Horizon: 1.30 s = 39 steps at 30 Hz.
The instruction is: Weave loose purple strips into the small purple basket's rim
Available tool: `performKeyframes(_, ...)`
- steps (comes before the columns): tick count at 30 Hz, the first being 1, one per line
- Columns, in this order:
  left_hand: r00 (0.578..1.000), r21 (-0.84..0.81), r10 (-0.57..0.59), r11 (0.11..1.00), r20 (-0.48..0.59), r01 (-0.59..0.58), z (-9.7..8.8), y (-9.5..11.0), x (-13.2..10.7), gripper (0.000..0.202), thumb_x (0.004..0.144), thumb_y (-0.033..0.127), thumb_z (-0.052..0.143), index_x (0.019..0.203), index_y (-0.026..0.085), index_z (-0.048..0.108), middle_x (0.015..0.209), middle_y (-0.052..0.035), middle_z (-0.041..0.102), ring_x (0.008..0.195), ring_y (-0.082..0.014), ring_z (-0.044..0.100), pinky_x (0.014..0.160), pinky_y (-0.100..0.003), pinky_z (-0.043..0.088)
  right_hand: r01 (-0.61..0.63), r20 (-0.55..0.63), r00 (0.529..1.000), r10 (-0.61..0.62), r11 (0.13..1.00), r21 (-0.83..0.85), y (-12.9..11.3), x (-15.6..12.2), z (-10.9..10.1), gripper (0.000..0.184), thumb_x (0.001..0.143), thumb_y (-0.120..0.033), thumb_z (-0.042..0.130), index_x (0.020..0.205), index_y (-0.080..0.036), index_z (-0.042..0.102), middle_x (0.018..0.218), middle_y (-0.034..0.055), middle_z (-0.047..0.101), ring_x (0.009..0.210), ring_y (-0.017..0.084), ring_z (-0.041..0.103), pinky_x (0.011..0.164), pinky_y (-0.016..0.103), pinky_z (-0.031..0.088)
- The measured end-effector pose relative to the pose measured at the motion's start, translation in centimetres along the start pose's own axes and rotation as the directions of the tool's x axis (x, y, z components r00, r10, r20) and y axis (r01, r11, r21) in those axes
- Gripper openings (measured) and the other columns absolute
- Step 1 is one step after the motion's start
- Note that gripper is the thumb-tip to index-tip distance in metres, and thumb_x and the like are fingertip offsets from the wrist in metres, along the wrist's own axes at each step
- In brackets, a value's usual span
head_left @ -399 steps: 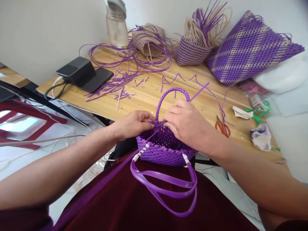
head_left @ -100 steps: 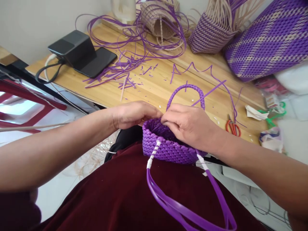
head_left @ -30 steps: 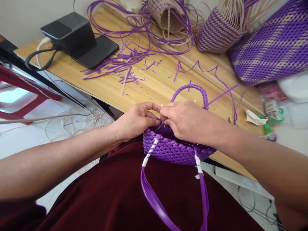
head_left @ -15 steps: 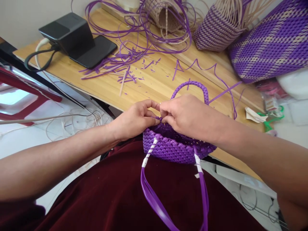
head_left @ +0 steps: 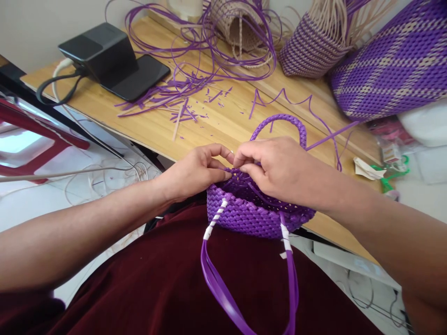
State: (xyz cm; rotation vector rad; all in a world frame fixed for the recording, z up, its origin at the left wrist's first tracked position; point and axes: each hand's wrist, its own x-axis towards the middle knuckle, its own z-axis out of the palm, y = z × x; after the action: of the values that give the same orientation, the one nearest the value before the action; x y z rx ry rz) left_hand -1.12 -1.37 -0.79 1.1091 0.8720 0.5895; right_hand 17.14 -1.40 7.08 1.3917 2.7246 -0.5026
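Observation:
A small purple woven basket (head_left: 253,221) sits against my lap at the table edge, its opening facing up. My left hand (head_left: 200,170) pinches the far left part of its rim between thumb and fingers. Close beside it, my right hand (head_left: 279,167) is closed in a pinch just above the rim; its fingertips hide what they hold. Behind that hand rises a braided purple handle (head_left: 282,118). On the near side, loose purple strips (head_left: 221,288) form a loop, bound with white tape (head_left: 211,225) near the basket. A purple strip (head_left: 331,135) stretches right from behind my right hand.
Purple cuttings (head_left: 181,95) litter the wooden table (head_left: 209,135). A black stand-like device (head_left: 101,51) with cables stands at the left. Coiled purple strips (head_left: 167,28), a half-woven basket (head_left: 310,53) and a large checked basket (head_left: 391,70) lie behind. Green-handled scissors (head_left: 387,181) rest at the right.
My right hand has shifted slightly right, opening a small gap from my left fingertips and showing more of the rim. My left hand keeps its pinch in nearly the same place.

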Motion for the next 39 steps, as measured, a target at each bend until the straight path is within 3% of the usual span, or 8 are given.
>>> performKeyframes(8, 0.996, 0.116, 0.074, 0.991, -0.047, -0.068, -0.1, 0.0, 0.2, 0.024, 0.068, 0.032, 0.081, 0.081, 0.017, 0.068, 0.067, -0.0014, 0.067, 0.062, -0.0143, 0.061, 0.053, -0.023, 0.043, -0.060, -0.159, 0.984, 0.076, 0.993, 0.105, -0.3, -0.3, 0.6, 0.010, 0.084, -0.014, 0.062, 0.090, -0.017, 0.070, 0.078, 0.0019, 0.069, 0.071, 0.016, 0.059, 0.066, 0.028, 0.037)
performKeyframes(10, 0.996, 0.100, 0.079, 0.992, -0.047, -0.074, 0.0, -0.1, 0.4, 0.023, 0.068, 0.031, 0.081, 0.076, 0.016, 0.066, 0.069, -0.0019, 0.068, 0.063, -0.0130, 0.061, 0.056, -0.023, 0.044, -0.104, -0.154, 0.981, 0.115, 0.992, 0.077, -0.4, -0.6, 0.5, 0.003, 0.083, -0.019, 0.067, 0.083, -0.018, 0.070, 0.073, 0.0016, 0.067, 0.067, 0.015, 0.057, 0.064, 0.028, 0.035)
performKeyframes(15, 0.996, 0.079, 0.073, 0.994, -0.042, -0.069, 0.0, -0.4, 0.5, 0.020, 0.067, 0.027, 0.081, 0.071, 0.015, 0.067, 0.072, -0.0029, 0.070, 0.066, -0.0133, 0.062, 0.061, -0.025, 0.048, -0.140, -0.148, 0.976, 0.158, 0.982, 0.129, -0.6, -1.0, 0.8, 0.007, 0.083, -0.019, 0.066, 0.078, -0.018, 0.071, 0.072, 0.0012, 0.067, 0.065, 0.015, 0.056, 0.062, 0.028, 0.034)
performKeyframes(19, 0.998, 0.060, 0.061, 0.996, -0.032, -0.059, -0.2, -0.5, 0.2, 0.019, 0.068, 0.023, 0.078, 0.082, 0.016, 0.068, 0.076, -0.0029, 0.072, 0.069, -0.0145, 0.065, 0.063, -0.025, 0.048, -0.144, -0.166, 0.973, 0.163, 0.982, 0.120, -0.6, -1.1, 1.2, 0.008, 0.082, -0.015, 0.062, 0.080, -0.017, 0.070, 0.073, 0.0015, 0.067, 0.063, 0.014, 0.054, 0.061, 0.028, 0.033)
performKeyframes(24, 0.999, -0.002, 0.019, 1.000, -0.046, -0.019, -0.2, -0.1, -0.1, 0.042, 0.069, 0.014, 0.074, 0.108, 0.017, 0.058, 0.079, -0.0026, 0.073, 0.067, -0.0138, 0.064, 0.060, -0.024, 0.044, -0.093, -0.131, 0.987, 0.090, 0.996, -0.018, -0.4, -1.2, 1.3, 0.010, 0.081, -0.012, 0.060, 0.073, -0.016, 0.064, 0.069, 0.0015, 0.063, 0.062, 0.014, 0.051, 0.060, 0.028, 0.030)
performKeyframes(39, 0.998, -0.004, -0.019, 1.000, -0.055, 0.019, 0.0, -0.2, 0.0, 0.041, 0.071, 0.015, 0.070, 0.111, 0.016, 0.059, 0.078, -0.0023, 0.072, 0.066, -0.0141, 0.063, 0.062, -0.026, 0.043, -0.102, -0.137, 0.987, 0.085, 0.987, -0.121, -1.1, -0.7, 1.3, 0.011, 0.086, -0.016, 0.057, 0.087, -0.015, 0.068, 0.083, 0.0063, 0.067, 0.073, 0.018, 0.057, 0.066, 0.030, 0.035)
